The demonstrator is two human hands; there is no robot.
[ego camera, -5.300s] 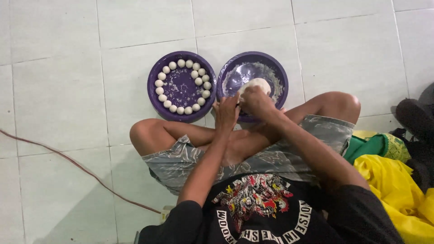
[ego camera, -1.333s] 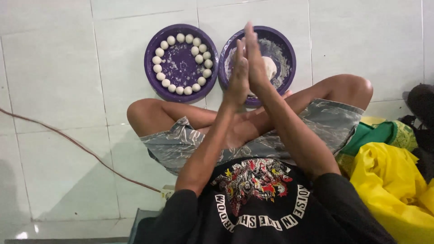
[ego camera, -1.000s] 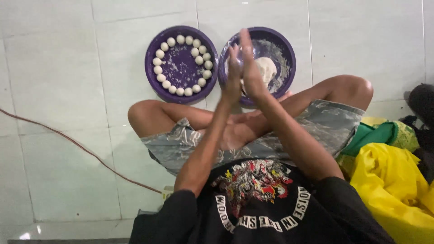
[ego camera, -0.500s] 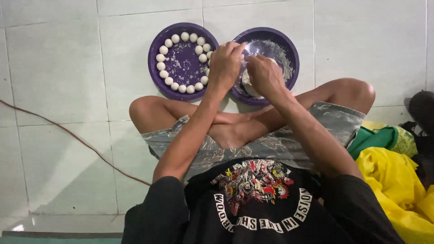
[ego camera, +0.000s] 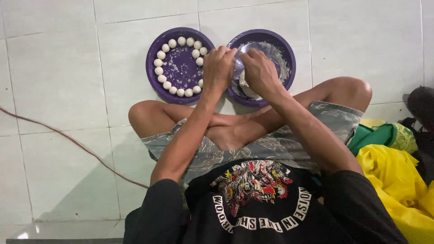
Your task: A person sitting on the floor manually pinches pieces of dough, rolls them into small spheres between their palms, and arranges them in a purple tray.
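I sit cross-legged on a tiled floor with two purple dishes in front of my knees. The left plate [ego camera: 178, 68] carries several small white dough balls [ego camera: 159, 63] set in a ring along its rim. The right bowl [ego camera: 289, 58] is floury and holds a white dough lump [ego camera: 242, 85]. My right hand [ego camera: 260, 74] lies curled over that lump. My left hand [ego camera: 219, 68] hovers over the gap between the two dishes, fingers bent, fingertips meeting the right hand's over the bowl. What sits between the fingertips is hidden.
A thin reddish cable [ego camera: 68, 138] runs across the white floor tiles at my left. Yellow cloth [ego camera: 398, 180] and green cloth [ego camera: 379, 135] are piled at my right hip, with a dark object [ego camera: 420, 106] beyond them.
Earlier my palms were pressed together, raised above the dishes. They have since parted and dropped; both hands now sit low at the right bowl.
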